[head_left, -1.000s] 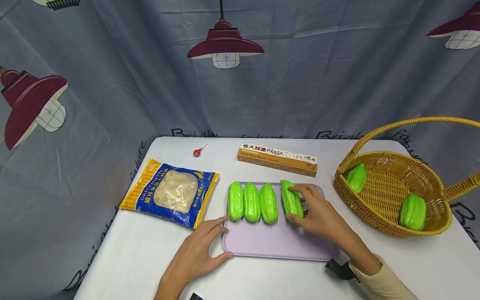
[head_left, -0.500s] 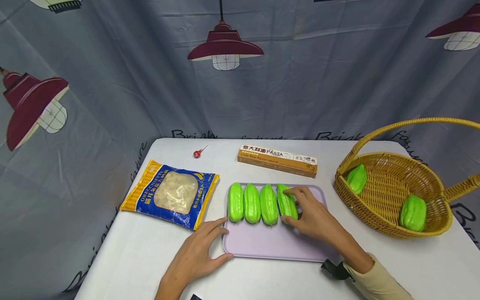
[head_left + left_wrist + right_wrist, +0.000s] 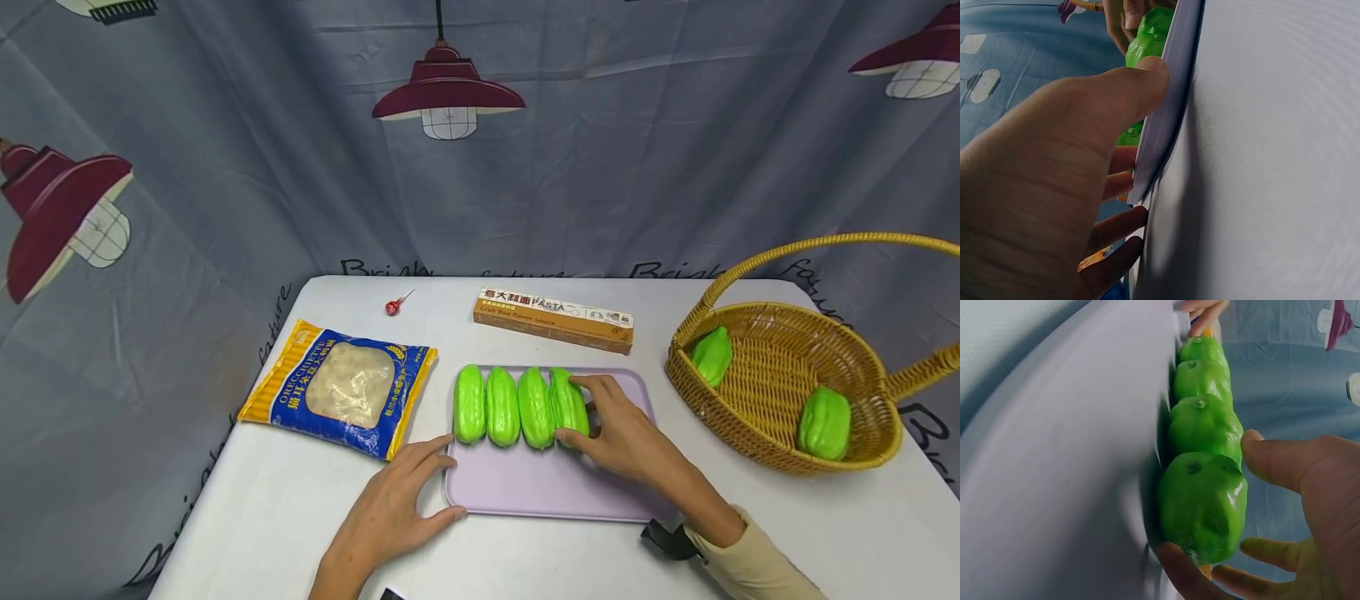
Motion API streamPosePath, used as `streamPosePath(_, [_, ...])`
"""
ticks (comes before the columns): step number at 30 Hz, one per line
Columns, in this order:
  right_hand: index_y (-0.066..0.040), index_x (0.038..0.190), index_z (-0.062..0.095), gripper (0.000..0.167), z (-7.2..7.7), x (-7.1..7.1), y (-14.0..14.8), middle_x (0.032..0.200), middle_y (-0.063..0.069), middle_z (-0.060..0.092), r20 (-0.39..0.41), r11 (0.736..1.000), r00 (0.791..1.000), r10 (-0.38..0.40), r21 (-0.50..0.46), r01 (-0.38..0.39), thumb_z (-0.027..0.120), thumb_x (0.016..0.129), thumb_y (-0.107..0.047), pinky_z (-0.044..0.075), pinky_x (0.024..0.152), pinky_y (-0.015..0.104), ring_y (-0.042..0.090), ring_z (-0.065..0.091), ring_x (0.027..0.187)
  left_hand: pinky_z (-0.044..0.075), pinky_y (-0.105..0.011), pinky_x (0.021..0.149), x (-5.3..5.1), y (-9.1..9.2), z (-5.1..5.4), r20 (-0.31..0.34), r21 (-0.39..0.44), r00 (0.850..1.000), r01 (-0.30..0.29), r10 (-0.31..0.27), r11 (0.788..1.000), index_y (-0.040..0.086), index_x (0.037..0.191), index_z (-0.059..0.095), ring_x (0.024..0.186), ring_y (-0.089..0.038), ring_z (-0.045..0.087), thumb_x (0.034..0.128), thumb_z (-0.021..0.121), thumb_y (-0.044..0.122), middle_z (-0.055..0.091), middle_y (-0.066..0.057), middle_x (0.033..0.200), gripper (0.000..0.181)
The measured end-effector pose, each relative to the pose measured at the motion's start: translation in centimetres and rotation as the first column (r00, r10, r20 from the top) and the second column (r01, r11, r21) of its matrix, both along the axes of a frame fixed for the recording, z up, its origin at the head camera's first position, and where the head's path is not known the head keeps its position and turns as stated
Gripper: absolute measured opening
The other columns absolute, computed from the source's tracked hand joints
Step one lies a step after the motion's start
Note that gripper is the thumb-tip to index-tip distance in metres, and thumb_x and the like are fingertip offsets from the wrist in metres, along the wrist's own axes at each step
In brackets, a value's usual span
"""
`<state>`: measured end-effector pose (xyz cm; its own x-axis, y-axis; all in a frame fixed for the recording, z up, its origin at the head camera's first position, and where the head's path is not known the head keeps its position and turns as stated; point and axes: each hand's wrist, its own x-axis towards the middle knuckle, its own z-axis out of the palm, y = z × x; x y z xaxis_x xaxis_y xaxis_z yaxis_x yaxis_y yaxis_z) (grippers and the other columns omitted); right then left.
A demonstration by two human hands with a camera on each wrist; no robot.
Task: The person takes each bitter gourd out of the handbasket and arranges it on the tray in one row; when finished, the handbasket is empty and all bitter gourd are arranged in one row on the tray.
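A row of several green ridged gourds lies side by side along the far left part of the lilac tray. My right hand holds the rightmost gourd, thumb at its near end and fingers toward its far end. In the right wrist view, this gourd sits against its neighbour. Loosely spread, my left hand rests at the tray's left side; its thumb touches the tray's edge in the left wrist view.
A wicker basket with a tall handle stands at right, two more gourds inside. Behind the tray lies a pasta box. To the left are a blue and yellow orecchiette bag and a red lollipop.
My right hand has slid the rightmost gourd left across the tray, closing the gap to its neighbour. My left hand has stayed at the tray's edge.
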<state>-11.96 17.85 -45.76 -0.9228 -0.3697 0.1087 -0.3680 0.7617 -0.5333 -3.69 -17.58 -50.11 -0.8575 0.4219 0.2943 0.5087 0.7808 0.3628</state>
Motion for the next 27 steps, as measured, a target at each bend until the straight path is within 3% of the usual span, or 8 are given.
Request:
streamPosePath(4, [-0.005,0.154,0.048,0.081,0.2,0.1,0.4,0.144,0.024,0.056,-0.006,1.0,1.0,0.004,0.008,-0.004,0.084,0.094,-0.044,0.056,0.074,0.036,0.02,0.063,0.092,0.055,-0.035,0.113,0.0,0.0,0.0,-0.001,0.001,1.0,0.001,-0.001,1.0,0.023,0.128,0.072,0.137,-0.014,0.059,0.0823,0.09,0.057,0.058,0.004,0.157,0.059])
streamPosePath(12, [-0.006,0.156,0.046,0.074,1.3,0.2,2.0,0.147,0.022,0.053,0.003,0.998,0.999,-0.036,-0.055,0.036,0.082,0.098,-0.036,0.066,0.079,0.043,0.035,0.073,0.109,0.054,-0.036,0.113,0.0,0.1,0.1,0.02,-0.007,1.0,-0.008,0.008,1.0,0.024,0.128,0.072,0.137,-0.014,0.059,0.0827,0.089,0.058,0.058,0.006,0.157,0.059])
streamPosePath(24, [0.0,0.15,0.052,0.063,3.7,-0.2,5.3,0.14,0.026,0.055,-0.115,0.982,0.981,-0.154,-0.123,0.14,0.08,0.099,-0.023,0.066,0.085,0.057,0.046,0.064,0.12,0.054,-0.035,0.113,0.0,0.1,0.2,0.017,-0.01,1.0,-0.009,0.009,1.0,0.025,0.128,0.072,0.137,-0.014,0.059,0.0825,0.089,0.058,0.058,0.006,0.157,0.059])
streamPosePath(27, [0.002,0.148,0.053,0.061,4.2,-0.4,6.5,0.137,0.029,0.055,-0.141,0.978,0.972,-0.187,-0.121,0.171,0.081,0.099,-0.02,0.064,0.084,0.061,0.048,0.065,0.116,0.054,-0.035,0.113,0.0,0.1,0.2,0.015,-0.009,1.0,-0.006,0.006,1.0,0.024,0.128,0.072,0.137,-0.014,0.059,0.0828,0.089,0.058,0.058,0.006,0.157,0.059])
